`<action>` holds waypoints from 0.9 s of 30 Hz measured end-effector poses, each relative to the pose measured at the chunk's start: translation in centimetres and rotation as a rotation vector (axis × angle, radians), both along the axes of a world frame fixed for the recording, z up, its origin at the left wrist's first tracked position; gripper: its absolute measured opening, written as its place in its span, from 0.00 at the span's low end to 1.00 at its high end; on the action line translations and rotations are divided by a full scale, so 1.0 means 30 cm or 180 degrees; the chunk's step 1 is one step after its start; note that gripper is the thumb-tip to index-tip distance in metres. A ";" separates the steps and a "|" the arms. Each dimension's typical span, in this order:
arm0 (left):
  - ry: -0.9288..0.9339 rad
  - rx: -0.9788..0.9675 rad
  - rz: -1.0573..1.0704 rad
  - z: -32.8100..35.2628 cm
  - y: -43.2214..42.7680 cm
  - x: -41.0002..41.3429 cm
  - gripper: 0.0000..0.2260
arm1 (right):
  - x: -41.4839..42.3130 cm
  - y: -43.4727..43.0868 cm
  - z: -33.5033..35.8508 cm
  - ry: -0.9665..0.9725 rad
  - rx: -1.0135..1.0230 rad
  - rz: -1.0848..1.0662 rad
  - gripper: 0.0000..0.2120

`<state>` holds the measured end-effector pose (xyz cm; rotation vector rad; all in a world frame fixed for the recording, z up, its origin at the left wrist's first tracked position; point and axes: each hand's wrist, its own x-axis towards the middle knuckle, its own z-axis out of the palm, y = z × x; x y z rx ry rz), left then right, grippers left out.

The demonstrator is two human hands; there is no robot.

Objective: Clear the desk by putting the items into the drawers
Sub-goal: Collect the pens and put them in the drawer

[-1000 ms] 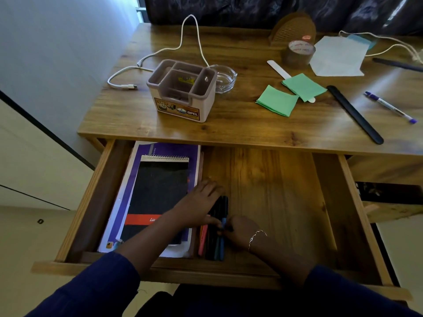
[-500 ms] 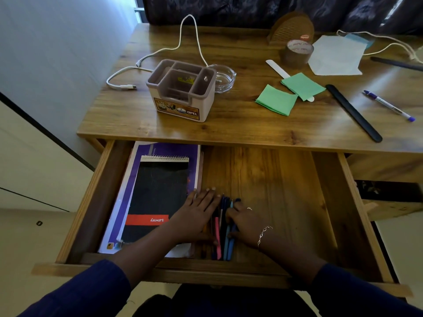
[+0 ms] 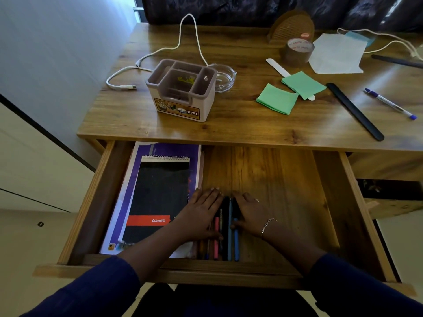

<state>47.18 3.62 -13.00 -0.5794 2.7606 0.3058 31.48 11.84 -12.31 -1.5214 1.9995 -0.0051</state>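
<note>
Pink, black and blue pens (image 3: pixel 225 229) lie in the open drawer (image 3: pixel 286 179) beside the notebook (image 3: pixel 160 193), now squared into one row. Left hand (image 3: pixel 201 213) and right hand (image 3: pixel 250 213) have flattened, palms down, flanking them (gripping nothing). Desk (image 3: pixel 229 124) items remain.

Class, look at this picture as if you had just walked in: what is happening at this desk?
A person is tidying a wooden desk into its open drawer. The left hand and the right hand lie flat on either side of a row of pens, lining them up beside a spiral notebook. On the desktop there remain an organizer box, a white cable, green notes, tape and a pen.
</note>
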 end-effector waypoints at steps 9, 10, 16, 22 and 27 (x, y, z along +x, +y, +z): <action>0.0166 0.0122 0.0091 0.007 0.009 -0.013 0.47 | -0.001 -0.007 0.029 -0.0109 0.0119 0.0210 0.40; 0.0164 0.0098 0.0063 0.006 0.009 -0.013 0.47 | 0.000 -0.006 0.035 -0.0125 0.0120 0.0210 0.40; 0.0143 0.0164 -0.0010 0.005 0.007 -0.011 0.46 | 0.017 0.010 0.057 -0.0318 0.0117 0.0031 0.40; 0.0118 0.0377 0.0009 0.011 -0.003 -0.004 0.46 | 0.030 0.028 0.053 -0.0533 0.0226 -0.0366 0.47; 0.0151 0.0440 0.0039 0.010 -0.005 0.006 0.46 | 0.033 0.035 0.062 -0.0712 0.0306 -0.0539 0.47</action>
